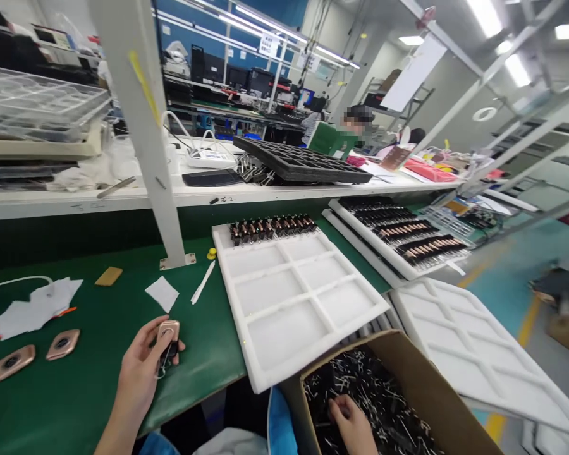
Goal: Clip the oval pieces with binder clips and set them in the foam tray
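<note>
My left hand (pixel 145 354) is closed around a small rose-gold device (pixel 169 328) with rounded corners, held above the green table top. A black piece with a thin metal end (pixel 167 357) hangs under the device in the same hand. Down inside an open cardboard box (pixel 398 347), my right hand (pixel 353 423) has its thumb and fingers pinched together among many small black pieces with silvery metal ends (pixel 389 392). What its fingertips hold cannot be made out. On the table at the left lie two flat rose-gold devices, one nearer (pixel 13 363) and one farther (pixel 63 344).
A white compartment tray (pixel 275 309) carries a row of black and rose-gold pieces (pixel 272 229) at its far end. Behind it is a fuller tray (pixel 403 234); another white tray (pixel 483 341) leans right of the box. A white post (pixel 137 126) rises from the table.
</note>
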`<act>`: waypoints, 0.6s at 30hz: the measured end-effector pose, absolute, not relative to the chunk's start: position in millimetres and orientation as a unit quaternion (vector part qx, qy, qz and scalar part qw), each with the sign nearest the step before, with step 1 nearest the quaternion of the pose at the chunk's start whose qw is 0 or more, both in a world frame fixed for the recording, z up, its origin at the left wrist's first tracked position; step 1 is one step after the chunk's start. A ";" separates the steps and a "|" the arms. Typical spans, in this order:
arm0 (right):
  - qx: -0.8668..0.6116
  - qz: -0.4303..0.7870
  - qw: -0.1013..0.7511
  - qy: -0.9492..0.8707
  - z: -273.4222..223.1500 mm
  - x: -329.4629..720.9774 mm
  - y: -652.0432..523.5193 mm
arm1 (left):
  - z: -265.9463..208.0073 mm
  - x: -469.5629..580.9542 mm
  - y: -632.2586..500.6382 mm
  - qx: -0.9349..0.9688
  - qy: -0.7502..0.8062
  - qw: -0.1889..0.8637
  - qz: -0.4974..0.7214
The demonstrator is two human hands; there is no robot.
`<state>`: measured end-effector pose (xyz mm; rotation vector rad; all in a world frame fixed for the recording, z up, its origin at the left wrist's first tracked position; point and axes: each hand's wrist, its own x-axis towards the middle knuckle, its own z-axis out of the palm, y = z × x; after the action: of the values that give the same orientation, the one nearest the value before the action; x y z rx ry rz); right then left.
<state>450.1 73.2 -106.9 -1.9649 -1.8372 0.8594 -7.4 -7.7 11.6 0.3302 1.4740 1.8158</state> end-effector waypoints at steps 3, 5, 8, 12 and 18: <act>-0.639 0.380 0.151 -0.652 -100.0 436.2 70.8 | 9.0 -9.7 -7.2 0.131 0.591 0.377 0.701; -0.636 0.362 0.125 -0.670 -103.1 424.4 68.8 | 8.0 -10.6 -7.2 0.138 0.596 0.378 0.695; -0.654 0.291 0.101 -0.690 -114.1 411.4 67.5 | 8.7 -10.2 -7.1 0.148 0.598 0.378 0.691; -0.670 0.231 0.093 -0.699 -122.4 410.0 70.6 | 12.0 -7.9 -6.5 0.148 0.601 0.377 0.689; -0.690 0.261 0.123 -0.664 -105.9 419.7 82.0 | 14.2 -5.8 -6.1 0.135 0.609 0.373 0.687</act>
<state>419.7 82.0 -105.9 -2.0119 -1.9361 0.7626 -5.8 -6.1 14.2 0.3467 1.5608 1.7604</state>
